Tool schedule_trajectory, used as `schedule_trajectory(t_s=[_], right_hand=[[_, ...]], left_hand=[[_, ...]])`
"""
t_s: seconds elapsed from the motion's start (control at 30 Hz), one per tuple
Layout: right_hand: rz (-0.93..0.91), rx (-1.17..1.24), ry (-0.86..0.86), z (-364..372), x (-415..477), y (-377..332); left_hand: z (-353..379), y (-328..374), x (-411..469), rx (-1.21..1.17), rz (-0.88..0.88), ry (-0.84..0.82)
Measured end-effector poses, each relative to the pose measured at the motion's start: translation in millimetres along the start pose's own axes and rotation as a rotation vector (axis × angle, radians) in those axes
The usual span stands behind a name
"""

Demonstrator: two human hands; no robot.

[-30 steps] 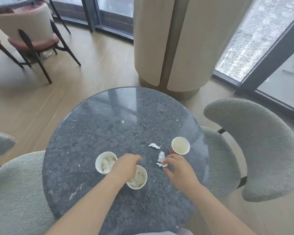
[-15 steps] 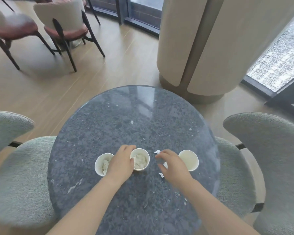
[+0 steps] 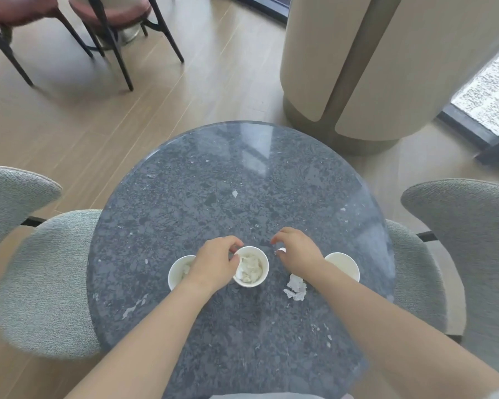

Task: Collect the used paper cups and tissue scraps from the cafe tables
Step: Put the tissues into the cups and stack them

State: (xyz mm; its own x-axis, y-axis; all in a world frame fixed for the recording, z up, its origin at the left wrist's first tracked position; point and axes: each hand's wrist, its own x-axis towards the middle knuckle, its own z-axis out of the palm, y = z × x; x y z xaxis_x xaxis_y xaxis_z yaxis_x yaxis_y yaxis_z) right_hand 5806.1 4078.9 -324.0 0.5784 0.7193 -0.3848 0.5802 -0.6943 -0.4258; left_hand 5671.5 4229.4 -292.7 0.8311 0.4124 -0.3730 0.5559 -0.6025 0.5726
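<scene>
Three white paper cups stand in a row on the near half of the round dark stone table point(image 3: 242, 174). The left cup point(image 3: 177, 273) and the middle cup point(image 3: 252, 269) hold crumpled tissue; the right cup point(image 3: 344, 264) looks empty. My left hand point(image 3: 215, 264) grips the middle cup by its left rim. My right hand point(image 3: 298, 251) is between the middle and right cups, fingers pinched on a small tissue scrap point(image 3: 280, 250). A larger crumpled tissue point(image 3: 296, 287) lies just below that wrist. One tiny scrap point(image 3: 234, 193) sits near the table's centre.
Grey upholstered chairs flank the table at left point(image 3: 41, 277) and right point(image 3: 467, 240). A wide beige column point(image 3: 386, 61) stands behind the table. Dark-legged red chairs point(image 3: 110, 12) are at the far left on the wooden floor.
My left hand slid the tissue-filled cup away from me, level with the other two. My right hand moved off the larger tissue to the small scrap farther out. The view tilted down.
</scene>
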Motion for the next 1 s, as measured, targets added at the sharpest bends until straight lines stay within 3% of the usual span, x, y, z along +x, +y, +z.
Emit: schedule_trajectory(t_s=[0.37, 0.53, 0.7, 0.83, 1.0], right_hand=[[0.107, -0.067, -0.149, 17.6, 20.2, 9.9], [0.084, 0.077, 0.066, -1.9, 14.2, 4.3], [-0.089, 0.39, 0.37, -33.3, -7.5, -28.1], [-0.216, 0.416, 0.284, -30.0, -23.8, -52.3], [-0.166, 0.348, 0.243, -16.3, -41.6, -41.8]], left_hand=[[-2.2, -2.4, 14.9, -0.043, -0.023, 0.05], [-5.5, -2.8, 14.0, -0.035, -0.014, 0.048], [-7.6, -2.0, 10.7, -0.038, -0.022, 0.048], [-6.9, 2.5, 2.8, -0.034, 0.003, 0.042], [3.2, 11.5, -13.8, 0.005, 0.044, 0.022]])
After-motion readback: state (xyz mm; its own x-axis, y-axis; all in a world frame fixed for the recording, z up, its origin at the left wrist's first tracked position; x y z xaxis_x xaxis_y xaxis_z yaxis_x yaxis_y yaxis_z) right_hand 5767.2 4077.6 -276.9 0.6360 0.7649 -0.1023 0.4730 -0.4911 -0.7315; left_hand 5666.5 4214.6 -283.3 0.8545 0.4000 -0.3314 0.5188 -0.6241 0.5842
